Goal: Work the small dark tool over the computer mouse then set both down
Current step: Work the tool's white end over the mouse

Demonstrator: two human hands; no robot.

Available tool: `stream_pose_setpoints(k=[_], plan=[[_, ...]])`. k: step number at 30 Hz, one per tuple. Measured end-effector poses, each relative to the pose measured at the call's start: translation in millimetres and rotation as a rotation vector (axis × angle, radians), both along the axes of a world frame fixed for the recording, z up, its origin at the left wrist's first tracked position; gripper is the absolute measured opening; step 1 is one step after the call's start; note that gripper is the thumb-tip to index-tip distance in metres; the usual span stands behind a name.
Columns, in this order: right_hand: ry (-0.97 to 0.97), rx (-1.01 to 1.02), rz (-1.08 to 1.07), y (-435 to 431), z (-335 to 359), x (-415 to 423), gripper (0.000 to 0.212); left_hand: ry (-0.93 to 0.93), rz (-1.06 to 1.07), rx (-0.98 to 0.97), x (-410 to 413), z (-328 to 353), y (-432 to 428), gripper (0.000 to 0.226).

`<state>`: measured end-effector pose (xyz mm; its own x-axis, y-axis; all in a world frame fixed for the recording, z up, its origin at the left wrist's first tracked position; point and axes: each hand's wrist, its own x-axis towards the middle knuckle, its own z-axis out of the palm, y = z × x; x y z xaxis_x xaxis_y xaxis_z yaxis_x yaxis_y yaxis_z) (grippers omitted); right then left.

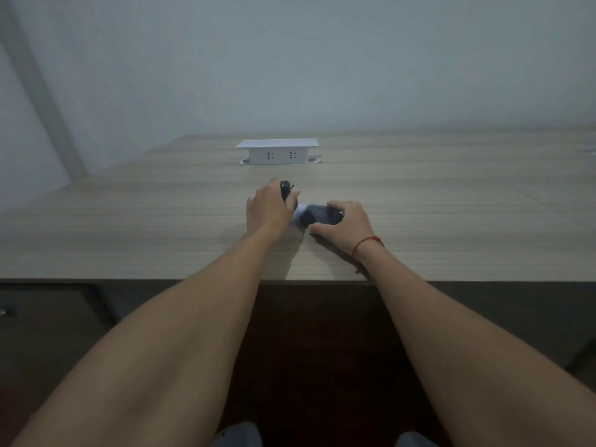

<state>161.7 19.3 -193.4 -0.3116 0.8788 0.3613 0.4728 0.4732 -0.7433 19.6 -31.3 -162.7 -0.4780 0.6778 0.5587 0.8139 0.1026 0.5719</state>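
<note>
My left hand (269,206) is closed around a small dark tool (285,190) whose rounded top sticks out above my fingers. A pale end (298,214) below that hand touches the left end of the dark computer mouse (321,215). The mouse lies on the wooden desk (451,221), and my right hand (343,225) grips it from the right and front, fingers curled over its far edge. A red string bracelet (366,245) circles my right wrist. Much of the tool is hidden inside my left hand.
A white pop-up socket box (277,152) stands at the desk's back centre, beyond my hands. The desk's front edge (161,280) runs under my forearms, with a dark drawer unit (48,317) below on the left. A plain wall rises behind.
</note>
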Motion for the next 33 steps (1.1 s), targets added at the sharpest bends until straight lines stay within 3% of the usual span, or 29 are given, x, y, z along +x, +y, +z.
stream_pose_setpoints(k=[5,10,15,20,24,26,30,33], plan=[[0.085,-0.057,-0.014,-1,-2,1,0.074,-0.027,-0.042,0.023,5,-7,-2,0.024],[0.042,-0.094,0.039,-5,0,1,0.066,-0.141,-0.115,0.156,6,2,0,0.028],[0.058,-0.104,0.019,-4,-2,2,0.055,-0.095,0.006,0.021,-1,0,1,0.029],[0.059,-0.071,-0.113,-4,3,0,0.069,-0.136,-0.074,0.14,-2,7,1,0.026],[-0.064,-0.062,-0.191,-6,0,-2,0.084,0.034,-0.037,-0.065,-5,3,1,0.028],[-0.019,-0.071,-0.154,-5,-1,-2,0.082,0.085,0.021,-0.134,-14,2,0,0.029],[0.037,-0.085,-0.071,-3,1,1,0.068,-0.061,-0.058,0.121,-13,13,0,0.03],[0.01,-0.07,-0.077,-2,1,0,0.058,-0.043,-0.165,-0.005,-6,14,3,0.028]])
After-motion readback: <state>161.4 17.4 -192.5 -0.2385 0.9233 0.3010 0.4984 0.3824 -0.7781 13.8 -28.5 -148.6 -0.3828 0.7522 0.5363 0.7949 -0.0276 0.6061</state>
